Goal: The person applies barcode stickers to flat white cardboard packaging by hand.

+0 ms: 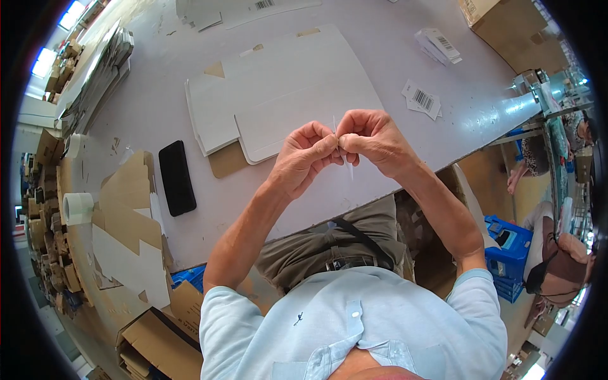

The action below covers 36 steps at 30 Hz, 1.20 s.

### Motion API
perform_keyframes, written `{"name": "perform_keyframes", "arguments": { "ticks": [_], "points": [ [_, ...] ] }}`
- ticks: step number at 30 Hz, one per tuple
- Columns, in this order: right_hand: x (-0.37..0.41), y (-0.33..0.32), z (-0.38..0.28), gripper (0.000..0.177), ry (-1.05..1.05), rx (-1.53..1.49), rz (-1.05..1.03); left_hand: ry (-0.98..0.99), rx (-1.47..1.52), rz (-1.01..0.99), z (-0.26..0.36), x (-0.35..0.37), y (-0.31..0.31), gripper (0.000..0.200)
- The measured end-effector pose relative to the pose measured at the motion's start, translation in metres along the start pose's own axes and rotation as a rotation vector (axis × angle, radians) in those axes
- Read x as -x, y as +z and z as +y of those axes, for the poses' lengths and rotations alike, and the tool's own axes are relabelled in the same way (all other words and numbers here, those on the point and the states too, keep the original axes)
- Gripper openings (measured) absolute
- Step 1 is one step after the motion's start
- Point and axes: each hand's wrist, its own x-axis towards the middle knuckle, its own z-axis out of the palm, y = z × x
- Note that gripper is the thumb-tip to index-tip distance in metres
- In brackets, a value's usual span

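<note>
My left hand (303,155) and my right hand (375,140) meet above the table's front edge, fingertips almost touching. Between them they pinch a thin, whitish, partly see-through strip (350,170); one end pokes up above the fingers and a tail hangs below. Its exact kind cannot be made out. Just behind my hands lie flat white cardboard box blanks (297,82), stacked with brown undersides showing. Loose white barcode labels (420,100) are to the right of the blanks, with a thicker pile of labels (438,46) farther back.
A black phone (177,177) lies left of the blanks. Rolls of tape (78,208) and cut cardboard (130,237) are at the left. A brown carton (516,31) stands back right; a blue crate (510,253) is below the table. Other people sit at the far right.
</note>
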Motion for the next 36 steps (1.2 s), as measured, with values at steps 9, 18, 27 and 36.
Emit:
{"name": "perform_keyframes", "arguments": {
  "ticks": [9, 18, 27, 36],
  "points": [
    [0.001, 0.004, 0.006, 0.005, -0.101, 0.040, 0.066, 0.172, -0.259, 0.073, 0.003, 0.002, 0.009, 0.019],
    [0.006, 0.011, 0.008, 0.007, -0.185, 0.158, 0.101, 0.241, -0.324, 0.104, 0.008, 0.005, 0.015, 0.018],
    [0.003, 0.013, 0.012, 0.004, -0.207, 0.189, 0.204, 0.544, -0.689, 0.192, 0.000, 0.007, 0.017, 0.015],
    [0.006, 0.015, 0.009, 0.003, -0.475, 0.622, 0.251, 0.328, -0.400, 0.148, 0.005, 0.007, 0.007, 0.017]
  ]
}}
